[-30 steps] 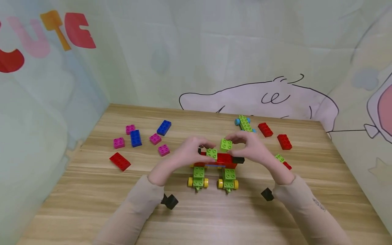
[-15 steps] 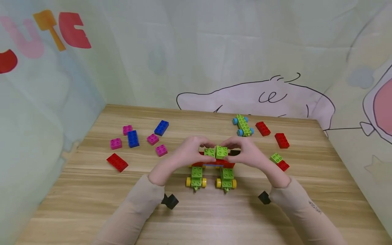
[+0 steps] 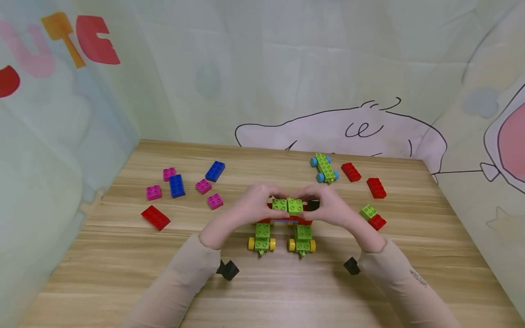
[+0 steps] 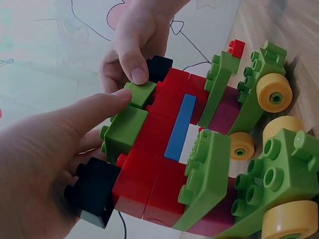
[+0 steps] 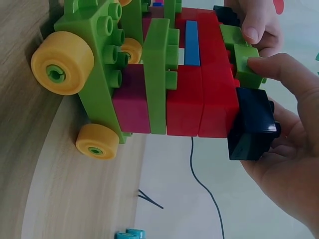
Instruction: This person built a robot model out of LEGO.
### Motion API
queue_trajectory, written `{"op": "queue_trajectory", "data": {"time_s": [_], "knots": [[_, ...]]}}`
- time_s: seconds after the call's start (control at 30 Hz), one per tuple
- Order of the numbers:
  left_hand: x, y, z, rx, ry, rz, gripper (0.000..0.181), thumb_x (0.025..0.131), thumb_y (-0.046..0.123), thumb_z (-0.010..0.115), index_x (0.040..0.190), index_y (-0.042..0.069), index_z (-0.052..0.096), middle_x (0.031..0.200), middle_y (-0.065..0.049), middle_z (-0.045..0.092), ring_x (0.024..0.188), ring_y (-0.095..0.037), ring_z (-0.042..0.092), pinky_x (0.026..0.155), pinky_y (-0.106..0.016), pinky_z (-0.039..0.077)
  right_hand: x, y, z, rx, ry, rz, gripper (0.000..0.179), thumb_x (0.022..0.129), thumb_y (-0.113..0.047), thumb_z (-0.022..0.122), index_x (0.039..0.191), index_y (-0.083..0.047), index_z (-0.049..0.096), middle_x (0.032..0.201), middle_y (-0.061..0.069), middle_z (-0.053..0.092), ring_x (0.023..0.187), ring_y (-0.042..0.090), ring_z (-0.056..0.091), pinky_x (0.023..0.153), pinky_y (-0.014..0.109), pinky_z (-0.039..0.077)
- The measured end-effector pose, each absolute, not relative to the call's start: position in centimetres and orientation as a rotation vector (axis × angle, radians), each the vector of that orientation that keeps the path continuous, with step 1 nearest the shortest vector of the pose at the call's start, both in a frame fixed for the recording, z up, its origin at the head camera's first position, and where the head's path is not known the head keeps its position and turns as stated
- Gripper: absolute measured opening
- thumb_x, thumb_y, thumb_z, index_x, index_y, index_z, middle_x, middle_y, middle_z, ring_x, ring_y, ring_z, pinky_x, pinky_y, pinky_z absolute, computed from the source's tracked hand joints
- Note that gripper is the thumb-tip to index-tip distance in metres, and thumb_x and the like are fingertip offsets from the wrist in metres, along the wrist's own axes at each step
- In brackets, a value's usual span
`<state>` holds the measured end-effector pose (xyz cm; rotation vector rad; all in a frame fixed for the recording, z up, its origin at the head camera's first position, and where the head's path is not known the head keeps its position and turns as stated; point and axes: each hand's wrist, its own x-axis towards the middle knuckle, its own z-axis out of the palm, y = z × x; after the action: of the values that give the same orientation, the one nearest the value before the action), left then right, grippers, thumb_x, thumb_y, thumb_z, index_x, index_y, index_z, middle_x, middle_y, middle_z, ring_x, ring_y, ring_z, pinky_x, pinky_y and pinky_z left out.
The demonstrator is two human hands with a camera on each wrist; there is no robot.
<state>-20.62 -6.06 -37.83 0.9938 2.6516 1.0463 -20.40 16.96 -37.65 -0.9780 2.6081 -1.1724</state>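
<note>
A toy-brick build stands mid-table: red bricks (image 4: 137, 164) on top, supported by green wheeled bases (image 3: 302, 243) with yellow wheels (image 5: 62, 62). Purple bricks (image 5: 130, 102), green plates (image 5: 156, 74) and a blue strip (image 4: 180, 127) show between and along its parts. Two lime green bricks sit side by side on the red top. My left hand (image 3: 257, 205) pinches the left lime brick (image 3: 280, 204), thumb in front. Around the right lime brick (image 3: 295, 206), my right hand (image 3: 330, 207) closes thumb and fingers. A black brick (image 5: 251, 124) sits at each end, partly hidden by the hands.
Pink bricks (image 3: 215, 201), blue bricks (image 3: 177, 186) and a red brick (image 3: 155, 217) lie left. Behind stands a green car base (image 3: 325, 167) with blue wheels. To the right are red bricks (image 3: 376, 187) and a small green brick (image 3: 369, 211) beside a red one.
My right hand has brought its lime green brick left and down onto the red top, against the other lime brick. The left hand stays at its brick. The view has shifted slightly.
</note>
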Motion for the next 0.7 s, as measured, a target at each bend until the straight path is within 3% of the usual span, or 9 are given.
{"op": "queue_trajectory", "data": {"time_s": [0.7], "knots": [[-20.70, -5.75, -38.20, 0.927, 2.666, 1.024, 0.039, 0.084, 0.027, 0.078, 0.118, 0.010, 0.071, 0.117, -0.004, 0.071, 0.108, -0.018, 0.066, 0.093, -0.033, 0.054, -20.45, 16.68, -38.03, -1.002, 2.666, -1.147, 0.030, 0.079, -0.010, 0.080, 0.108, -0.004, 0.074, 0.104, 0.007, 0.074, 0.092, 0.017, 0.066, 0.084, 0.033, 0.056]]}}
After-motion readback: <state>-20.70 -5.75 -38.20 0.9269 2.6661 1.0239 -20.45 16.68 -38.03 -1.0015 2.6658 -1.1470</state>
